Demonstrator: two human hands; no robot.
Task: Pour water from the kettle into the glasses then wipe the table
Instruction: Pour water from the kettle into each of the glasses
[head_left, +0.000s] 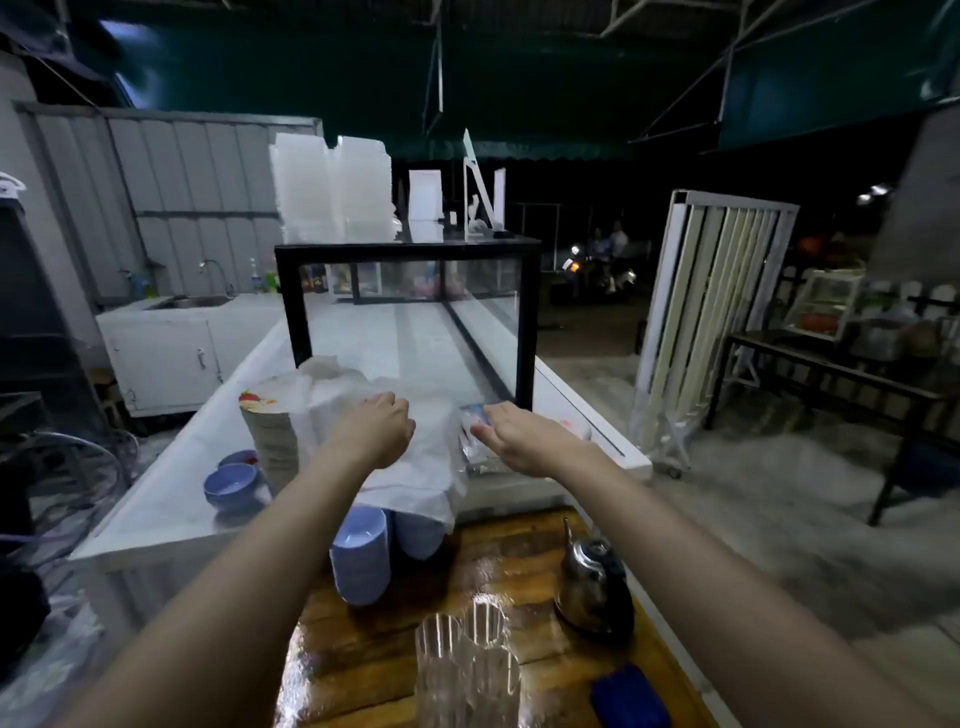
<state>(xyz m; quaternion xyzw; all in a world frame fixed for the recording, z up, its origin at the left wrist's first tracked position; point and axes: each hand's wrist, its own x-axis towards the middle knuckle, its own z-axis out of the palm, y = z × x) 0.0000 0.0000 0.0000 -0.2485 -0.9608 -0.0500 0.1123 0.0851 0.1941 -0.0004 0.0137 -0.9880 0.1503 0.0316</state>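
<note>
A steel kettle (595, 582) with a black handle stands on the wet wooden table (363, 654), at its right side. Three clear ribbed glasses (467, 660) stand close together in front of me, left of the kettle. A blue cloth (628, 696) lies near the table's right edge, below the kettle. Both my arms reach forward past the table to the white counter (166, 499). My left hand (376, 428) rests with curled fingers on a white plastic bag (415, 467). My right hand (511, 431) has its fingers on a small packet (475, 415) beside the bag.
Stacked blue bowls (361, 556) stand at the table's far edge, and two more blue bowls (231, 483) on the counter. A stack of paper bowls (270, 431) sits left of the bag. A black-framed glass case (410, 312) rises behind. A sink (187, 301) is far left.
</note>
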